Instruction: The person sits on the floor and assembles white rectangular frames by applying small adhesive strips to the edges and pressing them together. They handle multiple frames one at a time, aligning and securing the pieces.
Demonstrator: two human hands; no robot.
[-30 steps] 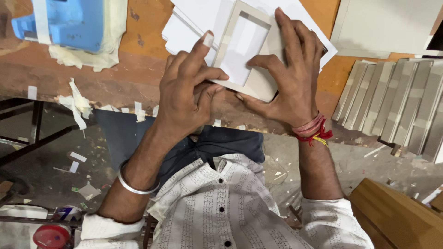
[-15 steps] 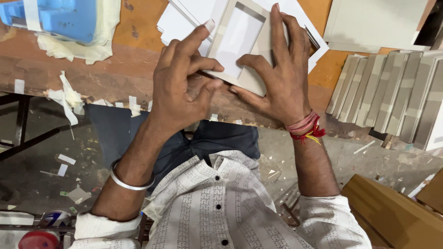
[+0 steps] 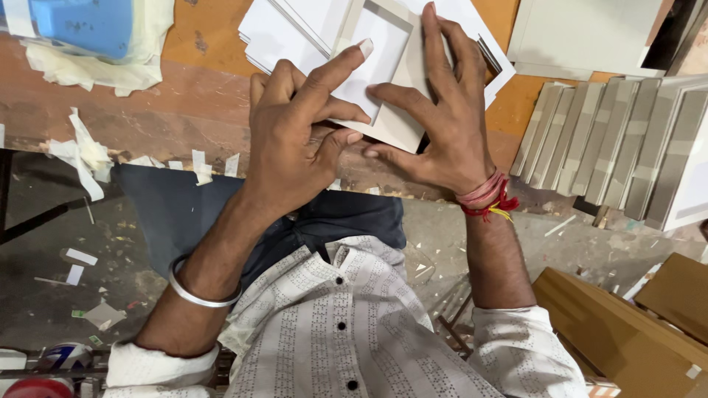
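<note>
— Worn orange bench (image 3: 206, 44) is being looked down on, scraps of tape (image 3: 81, 151) hanging off its near edge. What is being held at the middle?

— A pale frame (image 3: 394, 74) is being held between both hands. It is lying on a loose pile of white sheets (image 3: 284, 33), its near corner reaching toward the bench edge.

— Which way is its long axis running?

— It is being kept tilted: from the near corner by the thumbs it is running up and away, toward the top of the view, leaning slightly to the right. The frame is lying beyond the palms, so the fingers are being stretched forward over it.

— How is the left hand (image 3: 295, 140) being used?

— Its forefinger is being held out straight, with the tip over the frame's inner opening. The other fingers are being curled in, and the thumb is being pressed near the frame's lower left edge. It is half closed, pinching rather than gripping.

— And the right hand (image 3: 442, 125)?

— It is being spread flat over the frame's right side, with the fingers long and nearly straight and the thumb reaching left along the lower edge. It is being pressed down, not closed round anything. Of the two, more of the frame is being covered by the right.

— Anything nearby?

— A row of grey boards (image 3: 612, 147) is leaning at the right, well apart from the hands, and a blue block (image 3: 81, 22) is sitting at the far left.
</note>
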